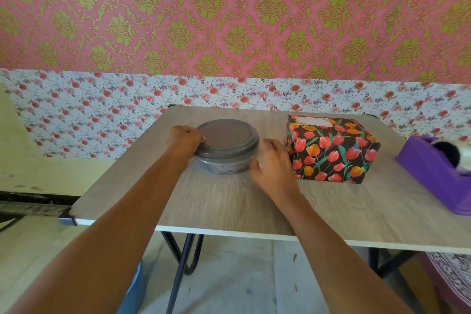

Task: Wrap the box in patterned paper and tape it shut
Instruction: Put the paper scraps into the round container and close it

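Observation:
A box [331, 149] wrapped in black paper with red and orange tulips stands on the wooden table [229, 201], right of centre, with a strip of clear tape on its top. A round grey lidded container [226, 146] sits at the table's middle. My left hand [184, 140] grips the container's left rim, thumb on the lid. My right hand [274, 168] holds the container's right side with curled fingers, between the container and the wrapped box.
A purple tape dispenser [438, 176] with a roll of clear tape stands at the table's right edge. Floral wallpaper covers the wall behind. The table's front edge is near me, with black metal legs [183, 262] below.

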`<state>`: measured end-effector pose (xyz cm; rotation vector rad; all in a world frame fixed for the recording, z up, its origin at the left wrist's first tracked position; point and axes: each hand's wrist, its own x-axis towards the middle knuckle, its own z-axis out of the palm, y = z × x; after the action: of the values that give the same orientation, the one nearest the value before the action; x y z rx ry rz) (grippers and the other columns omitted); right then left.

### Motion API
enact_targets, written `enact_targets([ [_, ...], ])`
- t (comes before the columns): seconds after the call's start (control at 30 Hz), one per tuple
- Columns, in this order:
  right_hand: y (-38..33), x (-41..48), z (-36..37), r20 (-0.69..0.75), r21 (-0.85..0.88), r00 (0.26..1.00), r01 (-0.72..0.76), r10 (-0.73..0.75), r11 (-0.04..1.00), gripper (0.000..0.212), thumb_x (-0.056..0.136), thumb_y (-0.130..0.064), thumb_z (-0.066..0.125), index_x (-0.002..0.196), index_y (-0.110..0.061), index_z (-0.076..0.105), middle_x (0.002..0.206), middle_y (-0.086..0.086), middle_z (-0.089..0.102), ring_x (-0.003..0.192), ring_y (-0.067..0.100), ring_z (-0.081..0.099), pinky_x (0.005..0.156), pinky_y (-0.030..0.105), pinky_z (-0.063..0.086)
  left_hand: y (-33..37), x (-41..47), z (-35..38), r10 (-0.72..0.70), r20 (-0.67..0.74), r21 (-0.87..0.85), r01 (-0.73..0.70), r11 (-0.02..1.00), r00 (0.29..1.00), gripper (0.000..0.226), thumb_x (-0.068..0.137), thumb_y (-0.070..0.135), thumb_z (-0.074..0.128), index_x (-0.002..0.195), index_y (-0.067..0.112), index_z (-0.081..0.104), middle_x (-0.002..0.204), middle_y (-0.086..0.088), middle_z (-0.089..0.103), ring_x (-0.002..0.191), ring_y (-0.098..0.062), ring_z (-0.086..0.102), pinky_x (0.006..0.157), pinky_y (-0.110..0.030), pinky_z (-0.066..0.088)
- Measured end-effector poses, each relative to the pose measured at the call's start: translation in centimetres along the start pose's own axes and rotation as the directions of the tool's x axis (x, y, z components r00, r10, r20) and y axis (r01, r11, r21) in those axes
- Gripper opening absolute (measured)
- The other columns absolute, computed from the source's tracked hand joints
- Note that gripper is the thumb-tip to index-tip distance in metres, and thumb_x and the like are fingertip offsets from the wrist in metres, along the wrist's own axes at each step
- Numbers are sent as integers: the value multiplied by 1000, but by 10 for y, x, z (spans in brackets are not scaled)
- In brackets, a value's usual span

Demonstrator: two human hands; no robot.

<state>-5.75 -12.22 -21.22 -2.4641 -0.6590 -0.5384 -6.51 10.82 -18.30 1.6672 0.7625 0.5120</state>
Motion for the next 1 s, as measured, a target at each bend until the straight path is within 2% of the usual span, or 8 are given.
enact_targets([
  [0.13, -5, 25, 2, 0, 98, 996, 92, -93, 991, 45, 106, -27, 48, 149, -11, 47, 141, 12, 58, 128, 26, 58, 106, 40, 51, -1, 2, -3, 52, 31, 74, -54, 996, 998, 23, 89, 4, 71, 74, 21, 68, 84, -6, 66, 81, -20, 61, 86, -39, 57],
  [0.23, -4, 44, 8, 103, 113, 985, 126, -138, 986, 47, 109, -38, 41, 148, -13, 51, 154, 9, 49, 139, 26, 49, 116, 40, 39, -1, 1, -4, 144, 149, 251, -179, 951, 978, 26, 96, 8, 56, 79, 26, 65, 87, -1, 63, 84, -19, 60, 90, -39, 53],
  [0.33, 1, 51, 15, 120, 128, 984, 112, -128, 985, 46, 109, -39, 41, 144, -14, 58, 159, 6, 42, 144, 21, 43, 119, 29, 24, -10, 6, -8, 246, 314, 529, -384, 757, 917, 30, 100, 26, 32, 106, 27, 62, 111, 0, 60, 116, -35, 55, 108, -48, 38],
  [0.43, 8, 47, 23, 51, 174, 991, 112, -122, 978, 44, 108, -36, 44, 145, -17, 57, 160, 4, 42, 143, 19, 45, 118, 26, 25, -22, 7, -12, 291, 381, 579, -472, 664, 877, 49, 106, 38, 24, 149, 25, 42, 158, -1, 35, 143, -35, 34, 119, -57, 26],
  [0.6, 8, 41, 32, -37, 232, 994, 109, -103, 967, 38, 105, -30, 49, 137, -17, 65, 157, 6, 45, 138, 22, 51, 118, 45, 39, -20, 6, -5, 340, 408, 550, -525, 650, 847, 60, 103, 57, 38, 143, 13, 46, 145, -6, 44, 122, -21, 45, 104, -35, 40],
  [0.77, 1, 38, 31, -64, 238, 998, 42, -27, 970, 44, 99, -33, 47, 135, -15, 67, 154, 3, 49, 123, 22, 64, 107, 40, 51, -13, 6, 3, 329, 407, 605, -521, 602, 852, 61, 102, 51, 44, 145, 9, 45, 146, -13, 42, 127, -35, 47, 107, -45, 42],
  [0.9, -3, 41, 31, -49, 128, 999, 3, 3, 992, 55, 95, -40, 42, 136, -12, 65, 152, 1, 53, 110, 23, 71, 96, 35, 57, -4, 10, 0, 326, 441, 613, -546, 571, 836, 58, 90, 55, 40, 124, 11, 56, 117, -5, 52, 108, -29, 54, 93, -47, 49],
  [1.0, -2, 43, 31, -34, 80, 999, -1, 3, 997, 65, 91, -46, 36, 138, -11, 62, 148, 2, 57, 103, 25, 72, 90, 36, 60, -2, 13, 0, 242, 485, 651, -532, 542, 840, 67, 94, 59, 32, 141, 13, 48, 141, -13, 44, 127, -36, 45, 106, -50, 42],
])
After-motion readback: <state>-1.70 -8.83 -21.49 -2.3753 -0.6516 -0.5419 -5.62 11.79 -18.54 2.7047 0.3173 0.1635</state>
